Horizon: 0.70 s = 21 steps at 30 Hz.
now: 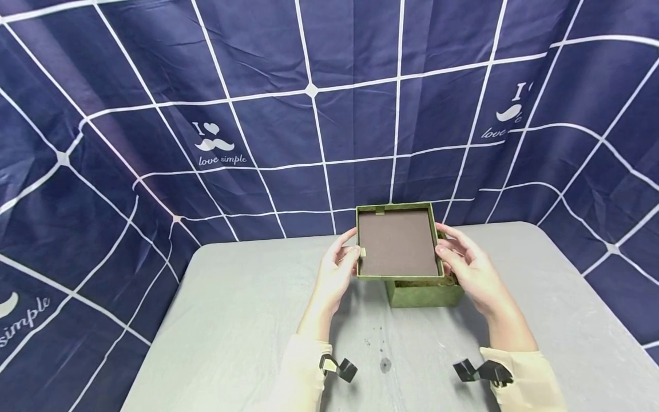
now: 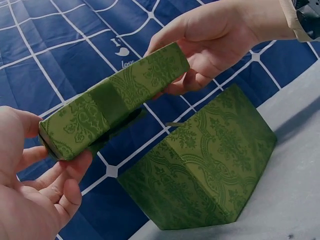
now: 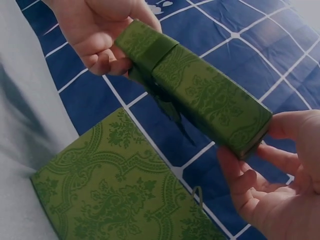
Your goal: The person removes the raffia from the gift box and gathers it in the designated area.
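Observation:
Both hands hold a green patterned box lid level in the air, its brown inner face turned up toward the head view. My left hand pinches the left edge between thumb and fingers. On the opposite edge, my right hand grips the same way. A green ribbon wraps the lid, and its dark bow hangs from the outer face in the right wrist view. Partly hidden below the lid, the green box base stands on the table; a small cord loop shows at its rim.
The grey table spreads around the box, with a few dark spots near the front. A navy curtain with white grid lines encloses the back and sides.

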Tool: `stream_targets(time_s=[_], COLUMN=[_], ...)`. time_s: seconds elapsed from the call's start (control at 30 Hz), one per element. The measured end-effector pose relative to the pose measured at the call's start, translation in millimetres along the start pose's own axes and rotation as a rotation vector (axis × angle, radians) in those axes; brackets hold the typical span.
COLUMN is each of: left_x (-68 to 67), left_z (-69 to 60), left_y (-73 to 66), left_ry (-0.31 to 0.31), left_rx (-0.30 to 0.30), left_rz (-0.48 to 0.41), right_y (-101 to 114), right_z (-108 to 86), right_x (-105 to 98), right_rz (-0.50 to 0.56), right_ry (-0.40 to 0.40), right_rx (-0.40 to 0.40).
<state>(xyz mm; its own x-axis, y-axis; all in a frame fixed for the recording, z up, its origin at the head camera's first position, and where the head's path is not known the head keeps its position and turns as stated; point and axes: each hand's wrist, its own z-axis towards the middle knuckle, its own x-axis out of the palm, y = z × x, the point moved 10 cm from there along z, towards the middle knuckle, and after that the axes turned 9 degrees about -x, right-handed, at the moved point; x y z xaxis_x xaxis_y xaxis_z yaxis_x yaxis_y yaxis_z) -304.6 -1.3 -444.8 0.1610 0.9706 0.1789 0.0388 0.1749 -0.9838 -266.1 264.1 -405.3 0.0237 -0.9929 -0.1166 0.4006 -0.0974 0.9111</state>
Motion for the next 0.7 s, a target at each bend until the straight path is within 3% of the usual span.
stream_targets(time_s=[0.5,0.7], left_x=[-1.8,1.9], left_z=[-1.4,-2.1], left_y=[-1.1,-0.2], left_ry=[-0.027,-0.040], left_rx=[0.031,0.010], left_rz=[0.029,-0.011], right_y=[-1.8,2.6], right_z=[1.7,-1.0], right_x=[0.8,-2.0], right_rz=[0.005,-0.100], right_ry=[-0.004,0.001], right_rx=[0.002,0.019])
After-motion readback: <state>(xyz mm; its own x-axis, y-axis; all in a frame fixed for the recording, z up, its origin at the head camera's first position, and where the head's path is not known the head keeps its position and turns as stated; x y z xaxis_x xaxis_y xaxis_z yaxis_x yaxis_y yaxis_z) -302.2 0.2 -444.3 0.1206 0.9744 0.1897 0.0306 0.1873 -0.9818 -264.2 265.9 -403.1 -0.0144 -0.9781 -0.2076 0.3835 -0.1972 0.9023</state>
